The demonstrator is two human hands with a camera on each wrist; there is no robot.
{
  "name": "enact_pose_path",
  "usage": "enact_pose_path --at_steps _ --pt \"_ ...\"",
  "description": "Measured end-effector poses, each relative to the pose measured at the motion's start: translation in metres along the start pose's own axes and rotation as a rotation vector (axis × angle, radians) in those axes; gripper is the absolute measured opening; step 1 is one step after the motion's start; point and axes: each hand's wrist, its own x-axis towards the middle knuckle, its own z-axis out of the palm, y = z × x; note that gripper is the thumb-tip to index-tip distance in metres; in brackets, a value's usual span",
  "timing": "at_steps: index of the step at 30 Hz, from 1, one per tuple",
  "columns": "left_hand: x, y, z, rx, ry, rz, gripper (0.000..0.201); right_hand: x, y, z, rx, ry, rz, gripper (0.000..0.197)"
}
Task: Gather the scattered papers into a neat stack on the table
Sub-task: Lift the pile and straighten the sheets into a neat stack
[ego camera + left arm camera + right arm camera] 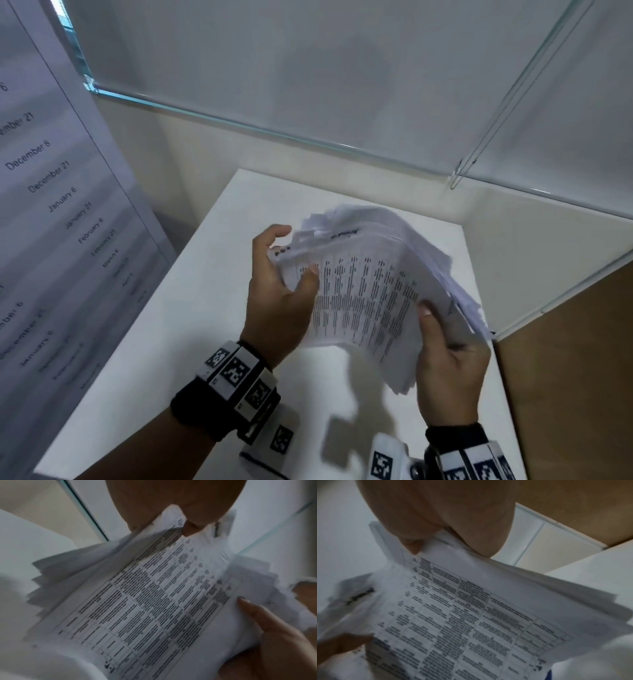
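A thick, uneven bundle of printed papers is held up above the white table, its top sheet showing a printed table of text. My left hand grips the bundle's left end, thumb on top and fingers curled behind. At the right end my right hand holds the bundle, its thumb pressed on the top sheet. In the left wrist view the papers fan out with ragged edges, and the right hand's thumb lies on them. The right wrist view shows the same sheets bowed.
A glass partition rises behind and to the right of the table. On the left stands a large printed board listing dates. Brown floor lies past the table's right edge.
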Motion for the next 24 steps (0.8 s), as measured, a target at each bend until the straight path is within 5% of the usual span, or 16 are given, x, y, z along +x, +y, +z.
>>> enact_pose_path --at_steps 3,6,10,14,18,24 --pt "-0.002 -0.008 -0.010 -0.035 -0.051 -0.101 0.070 0.006 0.010 -0.009 -0.053 -0.072 -0.006 0.018" --pt "-0.010 -0.032 -0.010 0.021 -0.152 -0.250 0.074 0.005 0.045 -0.019 -0.100 -0.133 0.159 0.020" --pt "-0.013 -0.045 0.005 0.125 -0.095 -0.233 0.062 0.006 0.063 -0.010 -0.040 -0.109 0.335 0.016" --pt "-0.004 -0.029 0.014 0.052 0.001 -0.123 0.052 0.017 0.049 -0.014 -0.021 -0.029 0.215 0.019" --pt "0.002 -0.025 0.005 -0.133 -0.053 -0.192 0.060 0.023 0.044 -0.030 0.056 -0.022 0.150 0.027" --pt "-0.012 -0.053 0.019 0.068 -0.113 -0.282 0.052 0.017 0.059 -0.010 -0.120 -0.110 0.208 0.020"
